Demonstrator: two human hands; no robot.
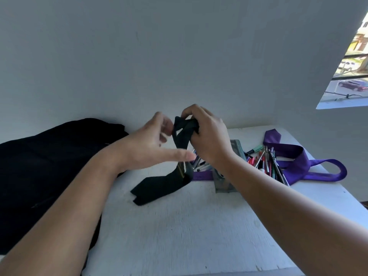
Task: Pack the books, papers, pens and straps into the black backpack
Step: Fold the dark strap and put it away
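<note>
Setting: plain pale wall (139,56) behind a white table (189,226) with a scuffed top; a window (350,62) at upper right gives onto a sunlit street with a parked dark car.

Right hand (207,136): raised above the table, back of the hand toward the camera, fingers curled. Grip closed round the bunched upper end of a black strap (165,186).

Black strap: hangs from that grip in a twisted band; its broad lower end lies flat on the table, near centre.

Left hand (151,144): just left of the strap's upper end, palm turned inward, thumb stretched out toward the right wrist, fingers loosely spread. Grip open; whether the fingertips touch the strap cannot be told through the blur.

Pens (264,162): a loose heap of assorted colours on the table, under and beyond the right wrist.

Clear case (225,182): greyish, see-through, lying beside the pens.

Purple strap (310,164): looped on the table at right, partly under the pens.

Black backpack (49,166): lying flat at the table's left side, against the wall.
</note>
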